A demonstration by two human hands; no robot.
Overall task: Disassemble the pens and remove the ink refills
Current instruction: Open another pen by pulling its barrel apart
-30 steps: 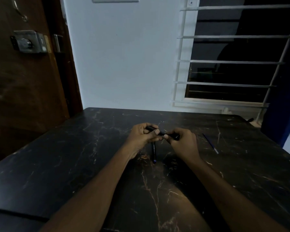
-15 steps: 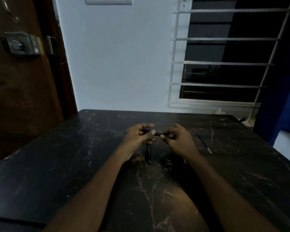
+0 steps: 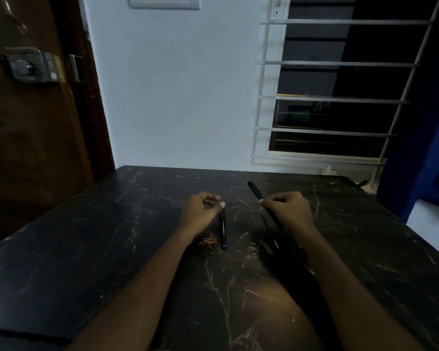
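Observation:
My right hand (image 3: 289, 211) is closed around a black pen barrel (image 3: 255, 191) that slants up and to the left out of my fist. Just under that hand a thin blue ink refill (image 3: 269, 230) runs toward me; I cannot tell whether it is held or lies on the table. My left hand (image 3: 199, 211) has its fingers curled shut, thumb against forefinger, and whether a small part sits inside is hidden. A second black pen (image 3: 223, 230) with a blue end lies on the table, its far end by my left thumb.
The black marble table (image 3: 112, 249) reaches to a white wall. A brown door with a metal lock (image 3: 31, 65) stands at the left. A barred window (image 3: 335, 97) and a blue curtain (image 3: 426, 148) are at the right.
My hands, which gripped one pen together, have pulled apart. The right hand carried the barrel to the right and the left hand drew back to the left. The camera tilted slightly.

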